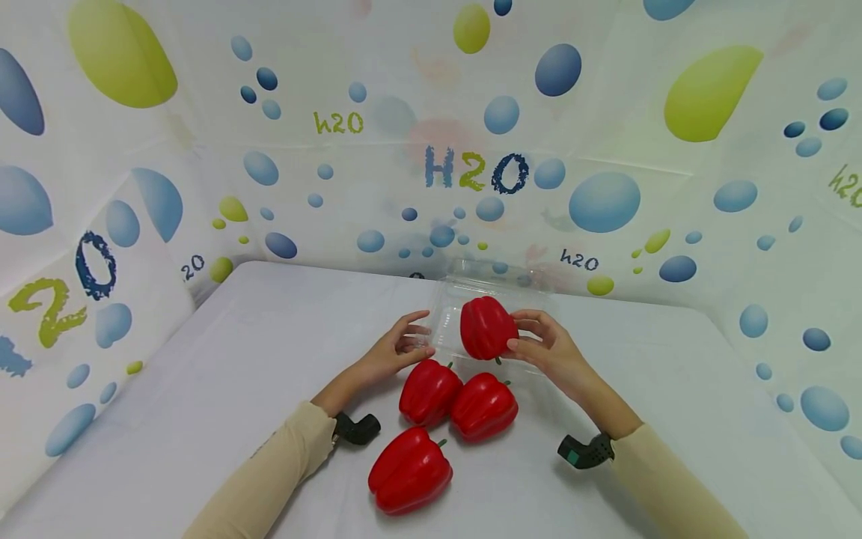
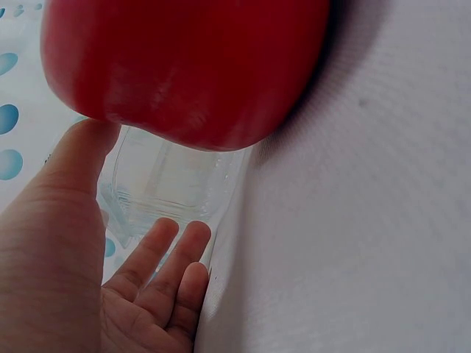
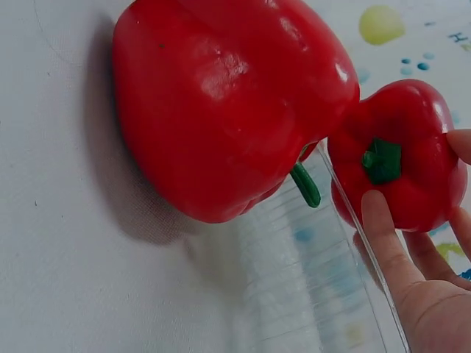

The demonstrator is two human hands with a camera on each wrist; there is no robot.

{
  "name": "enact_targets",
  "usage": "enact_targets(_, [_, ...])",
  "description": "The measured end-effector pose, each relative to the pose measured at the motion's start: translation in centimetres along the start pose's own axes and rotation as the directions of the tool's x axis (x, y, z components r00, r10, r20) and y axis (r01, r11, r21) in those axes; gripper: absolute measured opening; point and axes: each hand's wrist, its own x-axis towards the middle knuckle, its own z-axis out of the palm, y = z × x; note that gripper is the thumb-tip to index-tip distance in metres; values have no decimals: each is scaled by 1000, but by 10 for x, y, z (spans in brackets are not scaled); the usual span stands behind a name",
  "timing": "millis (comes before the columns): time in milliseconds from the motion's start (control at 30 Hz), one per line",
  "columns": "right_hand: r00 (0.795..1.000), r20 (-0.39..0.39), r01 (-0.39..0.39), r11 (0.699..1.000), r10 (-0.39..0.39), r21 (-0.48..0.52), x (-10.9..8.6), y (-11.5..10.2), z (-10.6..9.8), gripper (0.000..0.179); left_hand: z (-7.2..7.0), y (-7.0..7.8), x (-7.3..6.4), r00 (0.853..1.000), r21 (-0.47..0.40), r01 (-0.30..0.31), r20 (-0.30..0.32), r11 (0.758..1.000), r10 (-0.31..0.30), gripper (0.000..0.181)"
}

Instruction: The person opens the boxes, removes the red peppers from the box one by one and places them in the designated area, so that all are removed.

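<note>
A clear plastic container (image 1: pixel 498 288) lies open on the white table (image 1: pixel 202 374), past the hands. My right hand (image 1: pixel 515 333) pinches a red bell pepper (image 1: pixel 486 327) between thumb and fingers and holds it over the container. In the right wrist view this pepper (image 3: pixel 401 165) shows its green stem toward the camera. My left hand (image 1: pixel 426 333) holds the container's left side between thumb and fingers; the left wrist view shows the container wall (image 2: pixel 165 180) between them. Three more red peppers lie nearer me: one at the left (image 1: pixel 429 391), one at the right (image 1: pixel 483 405), one in front (image 1: pixel 409 470).
Sheets printed with blue and green drops and "H2O" (image 1: pixel 474 171) wall in the table at the back and on both sides. Bare table lies to the left and right of the peppers.
</note>
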Motion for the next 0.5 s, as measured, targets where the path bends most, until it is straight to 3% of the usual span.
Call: enact_targets(500, [999,30,40,999,-40,-1,-12,-1,0,50,0,-2,1,1000,-3,2,-3,1000,-2,70])
